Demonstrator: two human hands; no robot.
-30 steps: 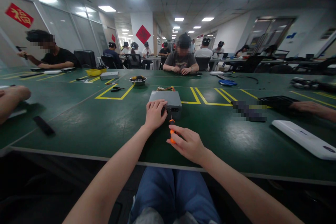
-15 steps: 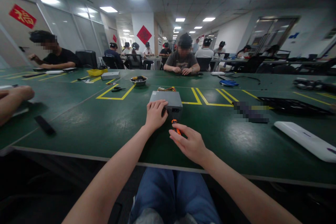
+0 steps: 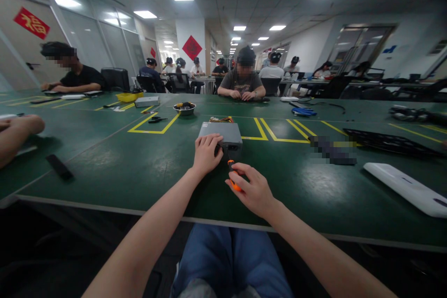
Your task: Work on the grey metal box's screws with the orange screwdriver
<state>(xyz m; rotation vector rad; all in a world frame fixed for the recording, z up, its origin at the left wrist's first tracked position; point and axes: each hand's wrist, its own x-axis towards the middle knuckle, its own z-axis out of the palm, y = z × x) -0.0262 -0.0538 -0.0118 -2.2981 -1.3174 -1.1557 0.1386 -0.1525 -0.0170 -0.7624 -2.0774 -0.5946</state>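
A grey metal box (image 3: pixel 226 131) with a power socket on its near side and coloured wires (image 3: pixel 223 120) behind it rests on the green table (image 3: pixel 139 167). My left hand (image 3: pixel 208 152) grips its left part, palm at the near left corner and fingers over the top. In my right hand (image 3: pixel 249 186) is an orange and black screwdriver (image 3: pixel 235 185), held between thumb and fingers. It points at the near side of the box, below the socket; whether the tip touches cannot be made out.
Behind the box to the left stands a metal bowl (image 3: pixel 184 108) of small parts. A black piece (image 3: pixel 59 166) lies left; a white case (image 3: pixel 405 188) lies right. Across the table sits a person (image 3: pixel 244 79); another person's hand (image 3: pixel 31 125) is at the left edge.
My right fingers have shifted on the screwdriver, and more of its orange handle end shows. My left hand and the box look unmoved.
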